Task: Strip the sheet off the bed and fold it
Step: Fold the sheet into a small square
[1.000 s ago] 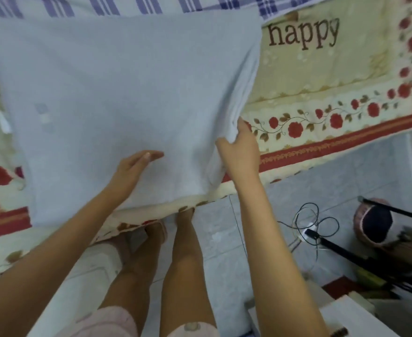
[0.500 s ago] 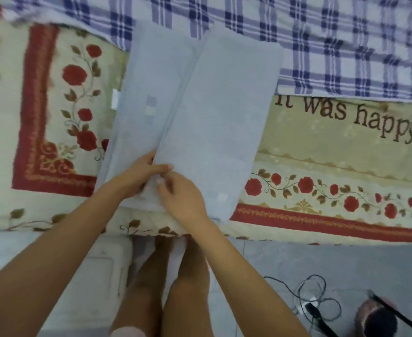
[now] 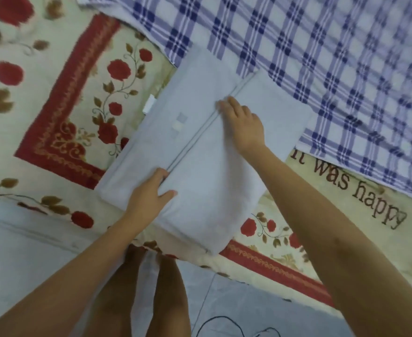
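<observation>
A bed covering (image 3: 61,98) with red roses, leafy vines and a red band on cream is spread over the bed; brown lettering "was happy" (image 3: 355,190) is printed on it. A blue-and-white checked cloth (image 3: 321,69) is laid across the far side. Grey tiled floor (image 3: 236,310) is seen below, with a black cable (image 3: 227,322) lying on it. Lighting is soft and even.

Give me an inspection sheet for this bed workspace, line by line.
Surface: bed cover with roses and red border, lettering "it was happy".
Job's things: pale blue sheet, folded into a flat rectangle near the bed's edge.
Clutter: blue checked cloth beside the sheet.
Hands: left hand and right hand flat on the sheet, open.
Cables: black cable on the floor.
Surroundings: grey tiled floor, person's bare legs.
</observation>
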`<state>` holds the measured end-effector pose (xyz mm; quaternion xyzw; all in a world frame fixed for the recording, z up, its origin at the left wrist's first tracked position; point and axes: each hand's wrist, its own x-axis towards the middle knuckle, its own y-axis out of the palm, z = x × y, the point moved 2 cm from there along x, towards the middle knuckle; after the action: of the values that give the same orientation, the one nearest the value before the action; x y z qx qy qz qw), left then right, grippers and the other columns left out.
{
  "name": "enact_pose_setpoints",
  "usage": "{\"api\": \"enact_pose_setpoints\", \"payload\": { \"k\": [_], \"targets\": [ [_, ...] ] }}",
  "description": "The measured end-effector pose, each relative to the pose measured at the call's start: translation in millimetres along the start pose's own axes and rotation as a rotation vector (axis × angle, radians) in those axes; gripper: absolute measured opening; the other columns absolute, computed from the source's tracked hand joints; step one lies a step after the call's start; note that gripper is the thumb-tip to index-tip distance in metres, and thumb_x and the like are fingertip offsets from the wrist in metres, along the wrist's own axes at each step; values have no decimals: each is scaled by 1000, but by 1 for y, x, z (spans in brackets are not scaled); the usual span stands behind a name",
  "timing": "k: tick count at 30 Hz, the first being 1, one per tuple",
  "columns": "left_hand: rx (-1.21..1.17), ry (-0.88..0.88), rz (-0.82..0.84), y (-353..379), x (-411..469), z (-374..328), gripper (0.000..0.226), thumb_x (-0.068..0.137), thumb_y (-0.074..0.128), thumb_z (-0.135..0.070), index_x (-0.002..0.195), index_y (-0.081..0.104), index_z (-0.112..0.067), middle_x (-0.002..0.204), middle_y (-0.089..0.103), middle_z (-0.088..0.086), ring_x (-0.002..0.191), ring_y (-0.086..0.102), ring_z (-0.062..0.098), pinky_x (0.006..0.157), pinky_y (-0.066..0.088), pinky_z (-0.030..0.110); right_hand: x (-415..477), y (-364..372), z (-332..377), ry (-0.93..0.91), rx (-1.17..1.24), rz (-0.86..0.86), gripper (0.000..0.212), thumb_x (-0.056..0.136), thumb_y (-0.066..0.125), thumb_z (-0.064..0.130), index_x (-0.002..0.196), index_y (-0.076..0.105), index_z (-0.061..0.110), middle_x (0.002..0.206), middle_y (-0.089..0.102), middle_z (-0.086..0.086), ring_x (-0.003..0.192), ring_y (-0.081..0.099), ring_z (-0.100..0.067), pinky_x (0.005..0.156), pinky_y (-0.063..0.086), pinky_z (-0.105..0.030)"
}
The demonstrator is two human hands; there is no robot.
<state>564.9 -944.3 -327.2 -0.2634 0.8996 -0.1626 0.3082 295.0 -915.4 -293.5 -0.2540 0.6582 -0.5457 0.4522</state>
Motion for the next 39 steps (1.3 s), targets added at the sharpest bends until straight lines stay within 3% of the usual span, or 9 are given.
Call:
{"api": "enact_pose_setpoints", "payload": {
  "k": [3, 5, 10, 15, 22, 25, 28, 33, 39],
  "targets": [
    [-69, 51, -2, 1, 3, 0, 11, 90, 62, -22, 82, 54, -25, 80, 60, -11, 77, 57, 7, 72, 47, 30, 46, -12, -6, -93, -254, 44, 45, 93, 42, 8, 134, 39, 25, 143, 38, -3, 126, 36, -26, 99, 27, -35],
    [-95, 108, -36, 0, 1, -3, 34, 89, 62, -17, 68, 42, -35, 65, 51, -14, 67, 51, -3, 63, 38, 21, 63, -19, -17, -69, -419, 107, 43, 93, 44, 10, 135, 41, 22, 140, 41, -6, 132, 31, -28, 111, 17, -41],
    [-202, 74, -17, -19, -7, -4, 26, 83, 59, -31, 64, 41, -37, 66, 50, -21, 63, 48, -4, 61, 35, 20, 55, -48, -3, 65, -493, 56, 37, 92, 43, 7, 127, 52, 5, 134, 45, -12, 130, 32, -31, 114, 12, -43],
    [-258, 78, -72, -70, -22, -3, 22, 82, 57, -31, 67, 44, -42, 64, 47, -18, 60, 47, -2, 58, 32, 13, 63, -98, 31, -16, -492, -142, 22, 86, 48, 1, 103, 60, 0, 109, 51, -18, 112, 40, -33, 103, 22, -46],
    [-283, -219, -81, -79, -21, 64, 38, 73, 60, -52, 93, 64, -19, 89, 67, 3, 85, 64, 22, 79, 52, 44, 120, -57, 114, -393, -552, 45, 37, 91, 45, 13, 127, 53, 11, 136, 43, -12, 135, 27, -34, 115, -1, -53],
    [-202, -230, -173, -69, -20, 67, 28, 84, 68, -29, 105, 53, -15, 93, 62, 0, 85, 61, 24, 75, 50, 37, 136, -37, 122, -378, -592, 144, 41, 92, 45, 20, 133, 48, 17, 142, 41, -10, 139, 24, -33, 116, -3, -55],
    [-333, -344, -304, -70, -25, 67, 46, 80, 73, -28, 117, 48, -19, 104, 55, -6, 91, 56, 18, 75, 46, 32, 142, -39, 117, -397, -602, 134, 41, 91, 47, 21, 131, 51, 19, 140, 44, -9, 136, 30, -32, 116, 2, -52],
    [-235, -253, -353, -75, -26, 60, 19, 84, 66, -35, 97, 57, -24, 80, 56, -12, 73, 54, 8, 60, 38, 20, 135, -57, 94, -327, -724, 6, 43, 87, 49, 26, 129, 51, 13, 129, 52, -11, 130, 35, -34, 115, 2, -53],
    [-54, -322, -425, -70, -15, 67, 32, 84, 63, -44, 98, 62, -16, 80, 57, -5, 73, 54, 16, 57, 35, 23, 155, -53, 96, -263, -829, 80, 41, 90, 44, 31, 127, 50, 13, 131, 51, -12, 134, 31, -34, 115, -3, -54]
  ]
}}
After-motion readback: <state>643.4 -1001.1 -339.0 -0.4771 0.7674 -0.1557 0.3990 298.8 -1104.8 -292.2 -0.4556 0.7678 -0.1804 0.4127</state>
